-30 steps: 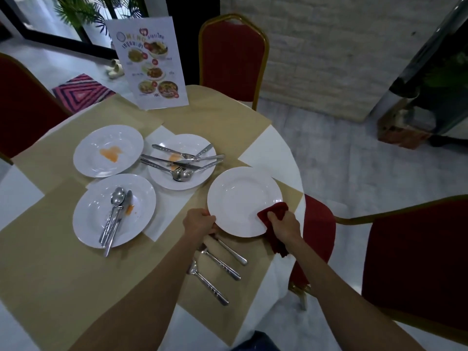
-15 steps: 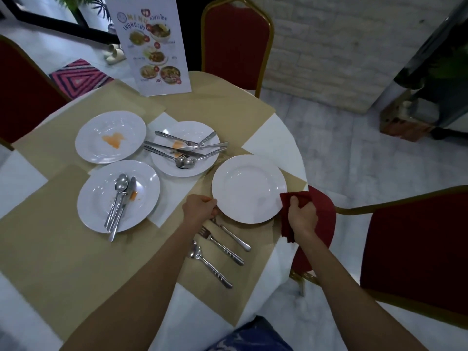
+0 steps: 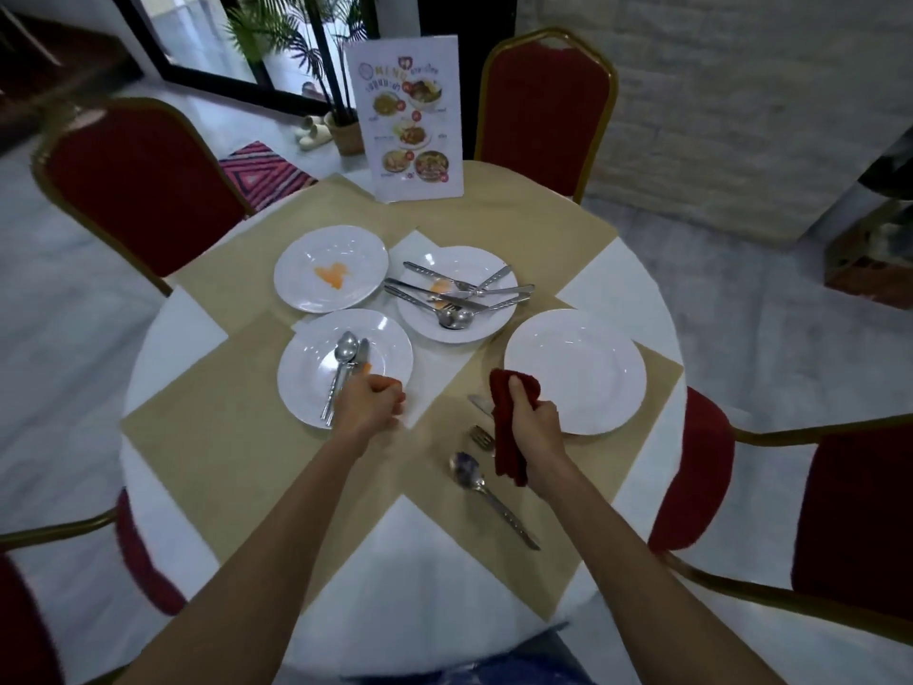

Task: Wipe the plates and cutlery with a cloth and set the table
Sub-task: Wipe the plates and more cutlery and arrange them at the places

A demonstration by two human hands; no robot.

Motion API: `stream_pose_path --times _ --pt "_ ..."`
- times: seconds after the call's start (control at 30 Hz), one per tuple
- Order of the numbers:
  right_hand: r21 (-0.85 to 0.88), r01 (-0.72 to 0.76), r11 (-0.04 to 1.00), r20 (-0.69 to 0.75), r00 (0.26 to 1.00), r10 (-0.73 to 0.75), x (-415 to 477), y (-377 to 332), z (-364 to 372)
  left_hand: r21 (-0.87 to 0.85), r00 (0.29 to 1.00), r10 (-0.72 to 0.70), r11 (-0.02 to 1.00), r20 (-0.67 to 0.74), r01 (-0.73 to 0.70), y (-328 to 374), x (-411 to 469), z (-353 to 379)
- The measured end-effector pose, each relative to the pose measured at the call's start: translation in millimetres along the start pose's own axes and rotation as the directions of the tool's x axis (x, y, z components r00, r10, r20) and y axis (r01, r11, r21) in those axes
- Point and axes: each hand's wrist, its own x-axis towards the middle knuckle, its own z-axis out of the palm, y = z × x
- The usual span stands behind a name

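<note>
Cloth (image 3: 509,427) now left of clean plate (image 3: 575,370)

A: Home or eatery?

B: Eatery, def. a restaurant dining rm. Upright printed menu card (image 3: 407,116) w/ food pics stands at the far edge of the round white-clothed desk (image 3: 425,575).

A: Other signs?

B: Matching red padded chairs (image 3: 546,111) w/ gold metal frames set round it, banquet type. Tan square overlays (image 3: 237,467) laid cornerwise on the cloth. Four identical white round plates (image 3: 593,378), plus steel cutlery (image 3: 464,469): spoons, forks, knives.

A: Room itself?

B: Pale tiled floor (image 3: 790,338), whitish brick wall (image 3: 716,91), black-framed glass panes (image 3: 197,37) at the back w/ a potted palm (image 3: 296,37) nearby.
</note>
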Motion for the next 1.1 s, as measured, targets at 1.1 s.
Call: stream_pose_path --times 1.1 --pt "0.447 -0.209 0.87 0.134 0.977 0.166 -102 43 107 0.692 0.962 0.222 0.671 0.156 -0.267 -54 72 -102"
